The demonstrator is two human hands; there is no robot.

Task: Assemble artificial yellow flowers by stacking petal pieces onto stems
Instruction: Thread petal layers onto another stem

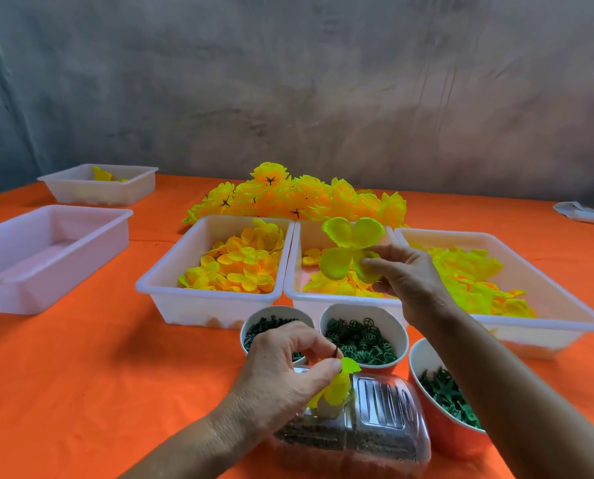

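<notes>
Clear plastic container (375, 426): at 6 o'clock, nearest.
Left hand (285, 368): fingers pinched on a partly built flower (337, 382) above it.
Right hand (406, 274): at 1 o'clock, thumb and fingers pinching a four-lobed petal piece (347, 254) over the middle tray (295, 271).
Finished flowers (299, 197): 12 o'clock, farthest.

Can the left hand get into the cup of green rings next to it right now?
Probably not as things stand. The cup of green rings is open-topped and unblocked, just right of the left hand, but that hand's fingers pinch a partly built flower, so it would need to free them first.
</notes>
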